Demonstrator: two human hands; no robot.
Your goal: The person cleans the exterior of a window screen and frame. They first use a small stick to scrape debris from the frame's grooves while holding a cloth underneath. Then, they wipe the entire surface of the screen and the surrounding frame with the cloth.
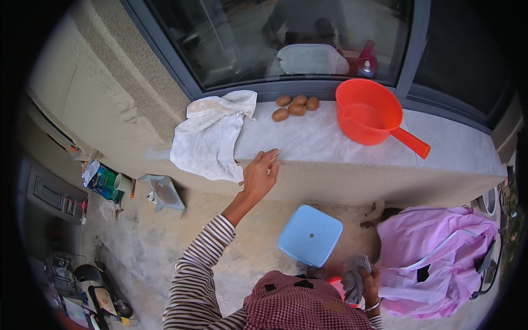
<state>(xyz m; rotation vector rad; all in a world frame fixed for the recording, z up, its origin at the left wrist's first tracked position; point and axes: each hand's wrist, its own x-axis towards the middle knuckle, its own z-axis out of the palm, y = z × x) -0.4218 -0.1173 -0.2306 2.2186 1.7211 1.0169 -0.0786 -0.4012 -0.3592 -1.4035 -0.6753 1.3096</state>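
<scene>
My left hand (260, 175) is raised at the front edge of the marble-look window ledge (313, 142). Its fingers close around a slim yellowish-brown stick (273, 158), mostly hidden by the palm. A crumpled white towel (208, 138) hangs over the ledge just to its left. Behind the hand, several brown kiwifruits (297, 109) lie grouped near the window frame. An orange-red plastic dipper (368, 113) stands at the right, its handle jutting past the ledge edge. Down by my apron, my right hand (371, 282) grips a bunched grey cloth (354, 277), above a partly hidden red container (337, 284).
A light-blue plastic stool (311, 236) stands on the concrete floor below the ledge. Pink fabric (437, 260) covers something bulky at right. At left are a grey dustpan (165, 193), a green bag (103, 181) and a parked scooter (103, 297). Glass (247, 37) backs the ledge.
</scene>
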